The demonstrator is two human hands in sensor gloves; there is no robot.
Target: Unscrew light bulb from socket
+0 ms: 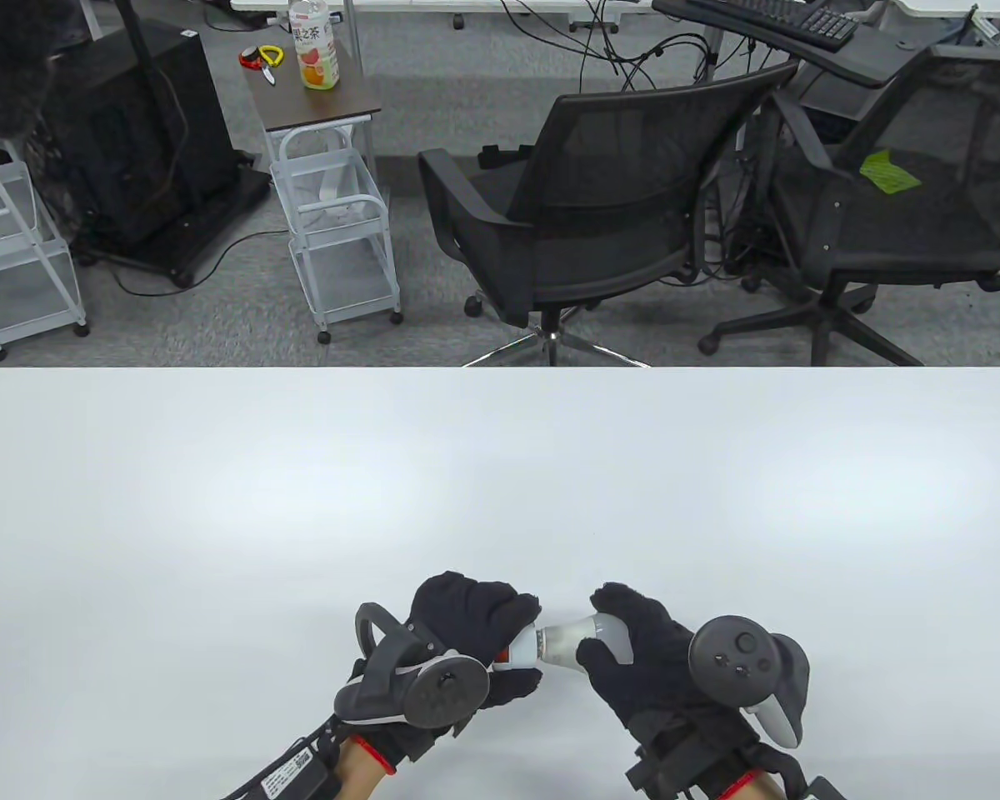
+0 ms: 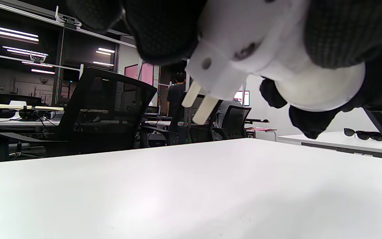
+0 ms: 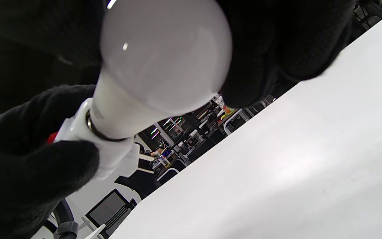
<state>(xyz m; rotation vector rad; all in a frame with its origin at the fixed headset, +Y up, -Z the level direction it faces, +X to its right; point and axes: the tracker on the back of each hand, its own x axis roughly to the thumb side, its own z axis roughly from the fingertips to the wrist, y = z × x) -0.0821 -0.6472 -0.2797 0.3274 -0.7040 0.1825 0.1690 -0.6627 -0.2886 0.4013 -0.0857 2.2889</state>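
Note:
A white light bulb [image 1: 571,642] sits screwed into a white plug-in socket [image 1: 517,650], held level above the white table near its front edge. My left hand [image 1: 500,642] grips the socket; in the left wrist view the socket [image 2: 240,43] shows its two plug prongs [image 2: 199,104] pointing down. My right hand [image 1: 608,646] grips the bulb's round globe, which fills the right wrist view [image 3: 164,56], with a dark ring at its neck where it meets the socket [image 3: 108,151]. Both hands are off the table.
The white table [image 1: 500,492] stretches ahead of the hands. Two black office chairs [image 1: 600,200] stand beyond its far edge, with a small cart [image 1: 333,208] at the back left. Sunglasses [image 2: 363,133] lie on another table to the right.

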